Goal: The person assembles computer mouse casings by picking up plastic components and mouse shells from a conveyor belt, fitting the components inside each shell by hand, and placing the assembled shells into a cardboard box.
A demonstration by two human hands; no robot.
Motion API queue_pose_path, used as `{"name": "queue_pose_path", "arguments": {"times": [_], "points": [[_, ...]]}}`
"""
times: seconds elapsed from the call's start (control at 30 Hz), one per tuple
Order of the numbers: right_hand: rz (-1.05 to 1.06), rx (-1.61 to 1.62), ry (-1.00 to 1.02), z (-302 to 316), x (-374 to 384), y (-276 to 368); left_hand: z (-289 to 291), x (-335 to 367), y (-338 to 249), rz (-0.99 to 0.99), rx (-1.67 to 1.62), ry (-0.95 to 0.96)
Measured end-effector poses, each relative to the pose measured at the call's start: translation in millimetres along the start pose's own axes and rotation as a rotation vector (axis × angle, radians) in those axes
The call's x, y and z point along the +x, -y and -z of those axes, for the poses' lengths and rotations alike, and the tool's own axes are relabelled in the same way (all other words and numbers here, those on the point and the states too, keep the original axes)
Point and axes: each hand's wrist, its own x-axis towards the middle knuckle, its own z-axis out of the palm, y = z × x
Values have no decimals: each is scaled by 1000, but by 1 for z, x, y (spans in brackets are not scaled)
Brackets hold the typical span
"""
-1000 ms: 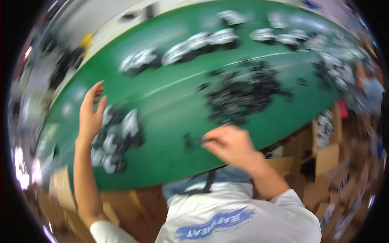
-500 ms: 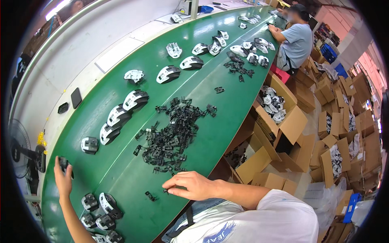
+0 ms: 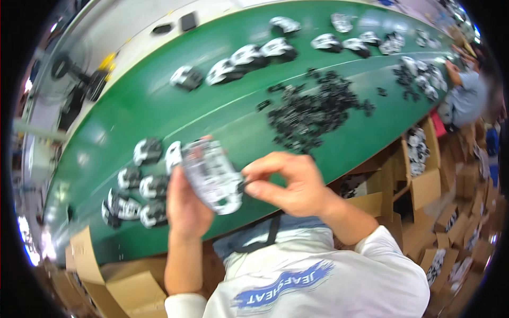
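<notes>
In front of me, my left hand (image 3: 188, 209) grips a white computer mouse shell (image 3: 212, 177), tilted so that its moulded inner side shows. At the shell's right end, my right hand (image 3: 291, 183) pinches a small black plastic part (image 3: 242, 187); blur hides whether the part is seated in the shell. Beyond my right hand spreads a heap of small black plastic parts (image 3: 318, 108). Several white-and-black mouse shells (image 3: 154, 186) sit grouped to the left of my left hand, one partly hidden behind the held shell.
On the green table (image 3: 127, 108), a row of mouse shells (image 3: 248, 57) runs along the far side. A co-worker (image 3: 469, 98) sits at the far right. Open cardboard boxes (image 3: 135, 291) stand below the near edge. A fan (image 3: 74, 79) and a dark phone-like slab (image 3: 188, 21) are beyond the table.
My left hand has come in from the far left and now holds a white mouse shell. My right hand has risen from the table to that shell. The view has swung left.
</notes>
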Motion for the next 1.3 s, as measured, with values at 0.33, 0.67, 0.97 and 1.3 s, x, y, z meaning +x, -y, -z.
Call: {"name": "queue_pose_path", "arguments": {"times": [0.33, 0.67, 0.97, 1.3], "points": [[302, -433, -119, -13, 1, 1, -21, -41, 28, 196, -90, 65], [268, -521, -106, -10, -21, 0, -16, -52, 50, 212, -130, 43], [347, -540, -73, -20, -33, -5, -22, -56, 52, 211, -60, -16], [213, -663, 4, -16, -36, -5, -20, -57, 63, 184, 157, 13]]}}
